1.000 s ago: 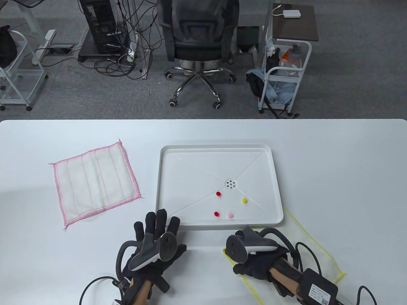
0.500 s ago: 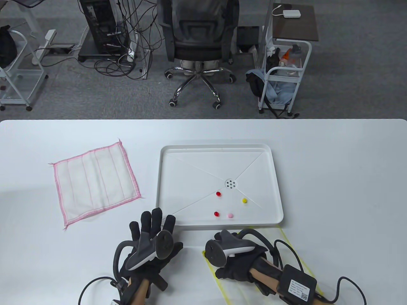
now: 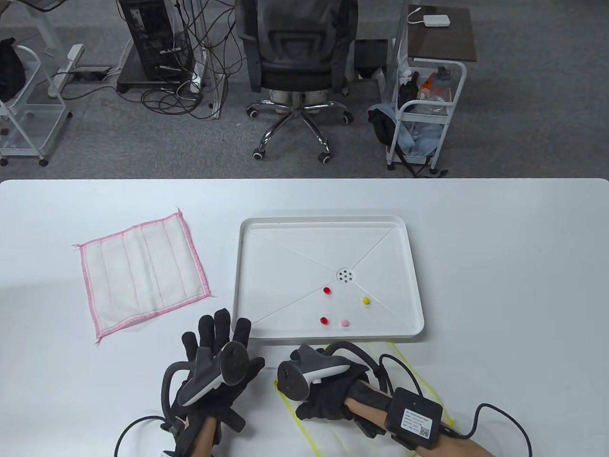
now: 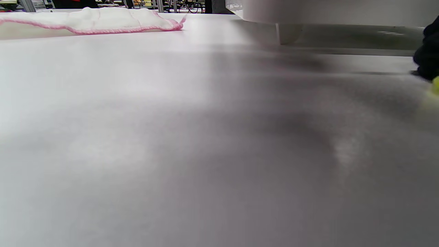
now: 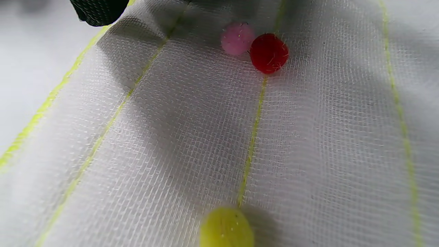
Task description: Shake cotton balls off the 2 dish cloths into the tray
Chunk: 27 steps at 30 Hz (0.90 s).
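Note:
A white tray [image 3: 240, 285] in mid-table holds two red, one pink and one yellow cotton ball [image 3: 366, 300]. The pink-edged dish cloth [image 3: 142, 273] lies flat to its left, bare on top. In front of the tray lies the yellow-edged dish cloth [image 3: 414, 376]. My right hand [image 3: 323, 404] is curled on that cloth's left part and grips it. The right wrist view shows the cloth [image 5: 308, 154] carrying a pink ball [image 5: 237, 38], a red ball [image 5: 269, 53] and a yellow ball [image 5: 226, 228], with one fingertip [image 5: 99, 10] at its edge. My left hand [image 3: 216, 333] lies flat with fingers spread by the tray's front-left corner.
The left wrist view looks low across the table to the pink-edged cloth [image 4: 92, 20] and the tray's raised underside [image 4: 336, 13]. Beyond the table's far edge stand an office chair [image 3: 297, 71] and a white cart [image 3: 428, 109].
My right hand has slid left along the table's front, dragging the yellow-edged cloth with it. My left hand has shifted a little left and toward me.

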Motion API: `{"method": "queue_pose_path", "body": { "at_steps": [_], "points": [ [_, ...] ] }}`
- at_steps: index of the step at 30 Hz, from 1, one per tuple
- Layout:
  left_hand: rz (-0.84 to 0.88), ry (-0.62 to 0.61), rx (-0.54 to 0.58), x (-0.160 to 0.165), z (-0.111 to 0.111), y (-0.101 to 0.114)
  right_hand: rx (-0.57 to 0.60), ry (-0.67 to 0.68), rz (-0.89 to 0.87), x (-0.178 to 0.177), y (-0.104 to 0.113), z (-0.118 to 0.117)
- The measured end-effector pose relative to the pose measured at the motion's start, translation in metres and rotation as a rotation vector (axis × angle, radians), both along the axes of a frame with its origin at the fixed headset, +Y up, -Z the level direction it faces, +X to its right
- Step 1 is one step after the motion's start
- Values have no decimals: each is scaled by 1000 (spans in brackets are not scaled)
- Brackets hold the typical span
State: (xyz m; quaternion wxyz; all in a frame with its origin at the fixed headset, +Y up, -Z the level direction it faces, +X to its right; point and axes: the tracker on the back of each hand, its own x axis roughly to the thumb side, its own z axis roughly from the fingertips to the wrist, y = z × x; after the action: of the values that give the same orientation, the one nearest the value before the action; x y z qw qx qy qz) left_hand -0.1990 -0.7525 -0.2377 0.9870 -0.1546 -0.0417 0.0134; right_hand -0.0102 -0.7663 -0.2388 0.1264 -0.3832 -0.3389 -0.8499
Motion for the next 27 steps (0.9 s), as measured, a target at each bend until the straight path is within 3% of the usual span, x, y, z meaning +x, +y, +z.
{"method": "queue_pose_path", "body": {
  "at_steps": [27],
  "points": [
    [144,142,38,-37,4,10,-16,108,-47,-84,-8,0]
  ]
}}
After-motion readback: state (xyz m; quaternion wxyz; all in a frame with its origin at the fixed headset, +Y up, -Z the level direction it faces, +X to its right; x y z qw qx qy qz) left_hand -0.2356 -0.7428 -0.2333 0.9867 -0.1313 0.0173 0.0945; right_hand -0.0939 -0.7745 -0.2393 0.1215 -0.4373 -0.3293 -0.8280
